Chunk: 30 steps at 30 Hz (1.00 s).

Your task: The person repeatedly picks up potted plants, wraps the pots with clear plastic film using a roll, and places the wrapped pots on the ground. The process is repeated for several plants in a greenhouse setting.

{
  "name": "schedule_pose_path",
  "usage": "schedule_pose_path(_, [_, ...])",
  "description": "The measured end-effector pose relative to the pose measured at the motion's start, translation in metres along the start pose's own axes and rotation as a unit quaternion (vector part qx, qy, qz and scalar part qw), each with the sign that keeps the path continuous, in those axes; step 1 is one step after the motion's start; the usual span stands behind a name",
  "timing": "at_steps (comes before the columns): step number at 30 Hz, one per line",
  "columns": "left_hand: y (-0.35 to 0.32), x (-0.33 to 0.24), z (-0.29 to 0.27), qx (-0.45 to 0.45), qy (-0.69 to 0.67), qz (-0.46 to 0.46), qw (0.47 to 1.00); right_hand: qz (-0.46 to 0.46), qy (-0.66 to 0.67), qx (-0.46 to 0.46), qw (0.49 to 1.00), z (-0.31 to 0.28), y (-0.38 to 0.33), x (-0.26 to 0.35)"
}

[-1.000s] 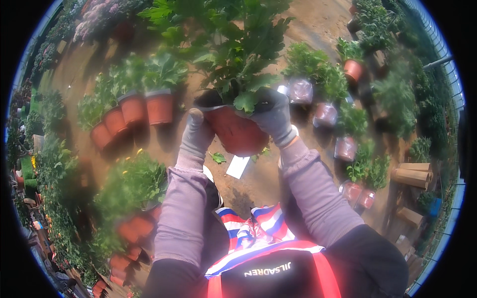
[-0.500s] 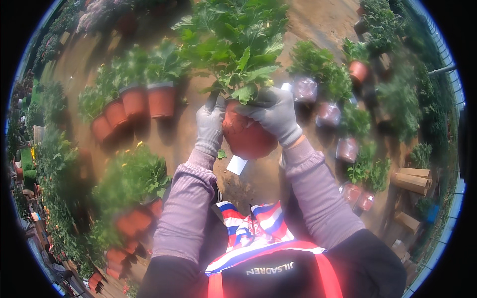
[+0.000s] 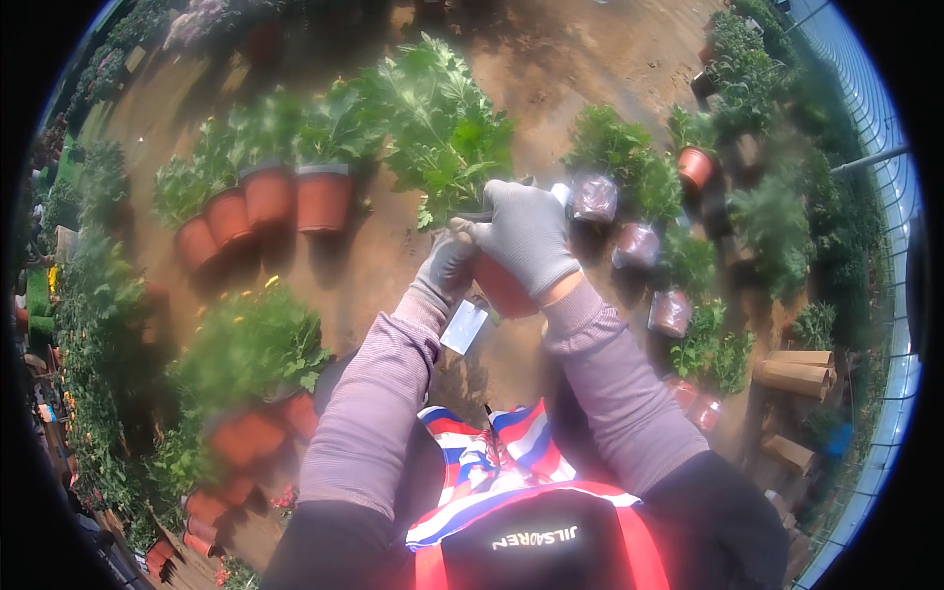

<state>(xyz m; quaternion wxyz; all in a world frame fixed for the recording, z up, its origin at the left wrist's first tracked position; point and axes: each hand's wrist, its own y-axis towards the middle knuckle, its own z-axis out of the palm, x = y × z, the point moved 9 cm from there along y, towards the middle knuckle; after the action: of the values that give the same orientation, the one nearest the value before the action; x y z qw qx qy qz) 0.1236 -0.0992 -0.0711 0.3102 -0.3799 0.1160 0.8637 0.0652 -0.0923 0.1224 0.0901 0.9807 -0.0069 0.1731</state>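
In front of me a terracotta-coloured plastic flower pot [image 3: 501,285] is held up and tilted away. Its leafy green plant [image 3: 442,128] leans toward the far left. My right hand [image 3: 531,234], in a grey glove, lies across the pot's upper side with its fingers bent over the rim. At the rim's left side, my left hand [image 3: 444,265], also gloved, is closed with its thumb close to the right one; its other fingers are partly hidden. Just nearer than the pot shows a white card [image 3: 463,326]; whether it touches the pot I cannot tell.
Several terracotta pots [image 3: 323,200] with green plants stand at the far left. More potted plants [image 3: 251,433] are at the near left. On the right are several plants in plastic-wrapped pots [image 3: 635,246], a single pot [image 3: 695,167] and brown cardboard pieces [image 3: 795,374].
The pot has tipped over and its plant has swung left. My right hand has moved further over the pot's top, and my hands have come together at the rim.
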Motion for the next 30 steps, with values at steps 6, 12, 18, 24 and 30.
schedule_pose_path(6, [-0.019, -0.025, 0.063, 0.078, -0.222, 0.016, 0.972, 0.019, -0.005, 0.022, 1.0, -0.046, -0.019, 0.036])
schedule_pose_path(12, [-0.027, -0.065, 0.086, -0.01, -0.121, 0.083, 0.989, -0.121, 0.043, -0.277, 0.952, -0.139, -0.083, 0.071])
schedule_pose_path(18, [-0.027, -0.068, 0.116, 0.129, -0.161, 0.144, 0.968, 0.041, 0.315, -0.168, 0.933, -0.103, -0.102, 0.032])
schedule_pose_path(24, [-0.041, -0.077, 0.106, 0.064, -0.201, 0.145, 0.967, 0.028, 0.238, -0.066, 0.969, -0.114, -0.064, 0.043])
schedule_pose_path(30, [-0.049, -0.083, 0.118, 0.057, -0.262, 0.087, 0.959, 0.093, 0.296, 0.088, 0.947, -0.106, -0.044, 0.047])
